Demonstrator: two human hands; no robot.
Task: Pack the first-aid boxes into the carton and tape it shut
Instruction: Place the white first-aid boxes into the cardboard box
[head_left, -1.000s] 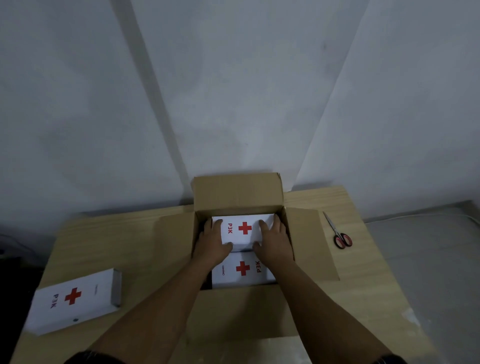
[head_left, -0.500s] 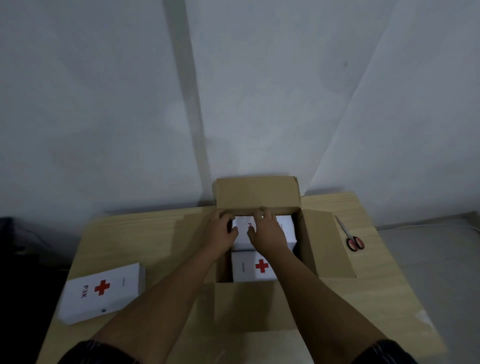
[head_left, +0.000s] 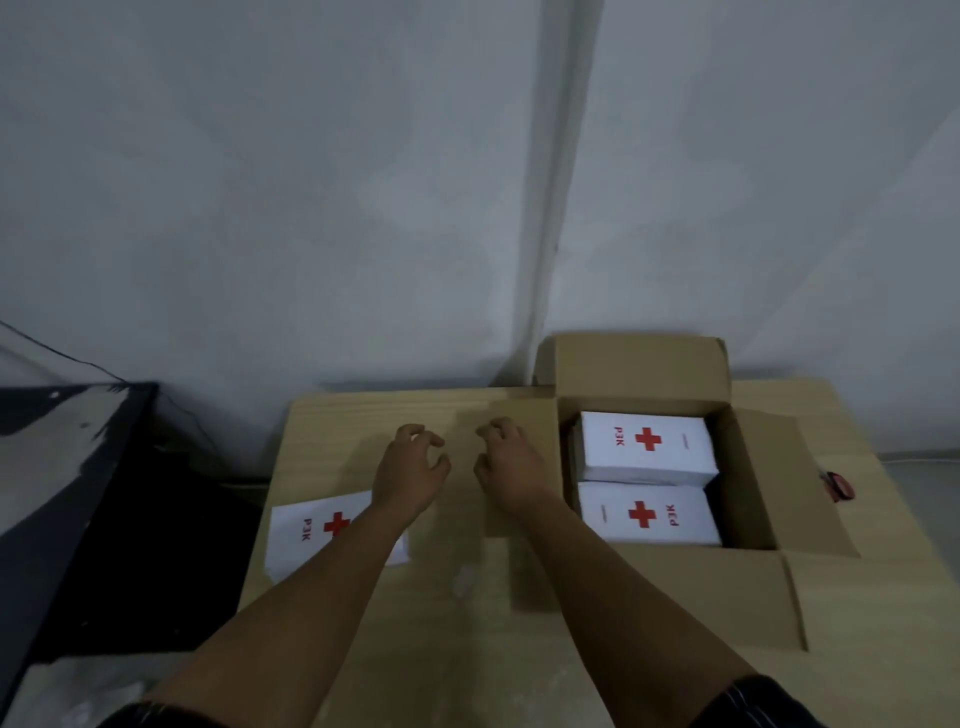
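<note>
An open brown carton (head_left: 748, 483) stands on the right half of the wooden table (head_left: 467, 582), its flaps spread out. Inside lie two white first-aid boxes with red crosses, one at the back (head_left: 647, 447) and one in front (head_left: 649, 514). A third white first-aid box (head_left: 306, 535) lies on the table at the left, partly under my left forearm. My left hand (head_left: 410, 467) and my right hand (head_left: 511, 462) hover over the table left of the carton, fingers curled and apart, holding nothing.
Red-handled scissors (head_left: 836, 486) lie on the table right of the carton, partly hidden by its right flap. A dark piece of furniture (head_left: 78, 493) stands left of the table. A grey wall rises close behind the table.
Both hands have come out of the carton and moved left over the table. The view has swung left, so the carton now sits at the right.
</note>
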